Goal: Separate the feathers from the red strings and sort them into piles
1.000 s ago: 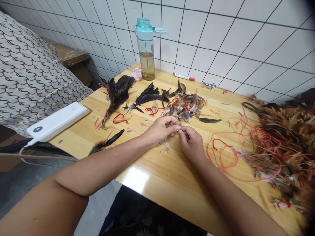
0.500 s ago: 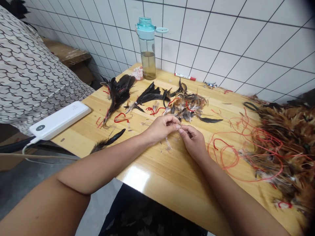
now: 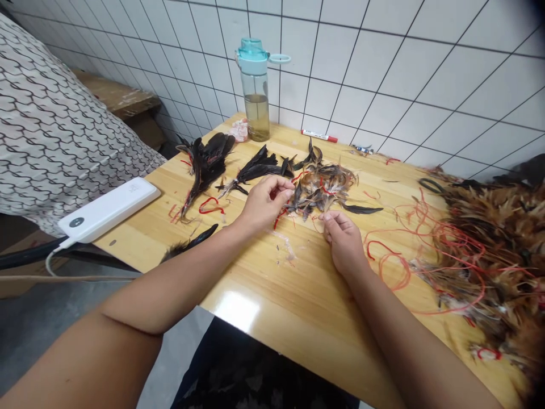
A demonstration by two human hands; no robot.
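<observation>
My left hand (image 3: pixel 267 200) is closed in a pinch at the left edge of a loose pile of brown and grey feathers (image 3: pixel 327 180). What lies between its fingertips, if anything, is too small to make out. My right hand (image 3: pixel 344 234), its thumb and forefinger pressed together, hovers just in front of the pile; its fingertips also hide what they may hold. Short red strings lie among the feathers. Behind my left hand rests a bunch of black feathers (image 3: pixel 258 165), and a larger dark bunch (image 3: pixel 207 165) lies farther left.
On the wooden table (image 3: pixel 272 295), a big heap of brown feathers (image 3: pixel 489 244) fills the right side, with tangled red string (image 3: pixel 400 278) beside it. A water bottle (image 3: pixel 258 96) and a red-capped marker (image 3: pixel 319 136) stand and lie by the wall. A white power bank (image 3: pixel 108 210) overhangs the left edge.
My hands, together half a second ago, are now apart. The left has moved up and left to the feather pile, the right slightly to the right. The view has shifted slightly.
</observation>
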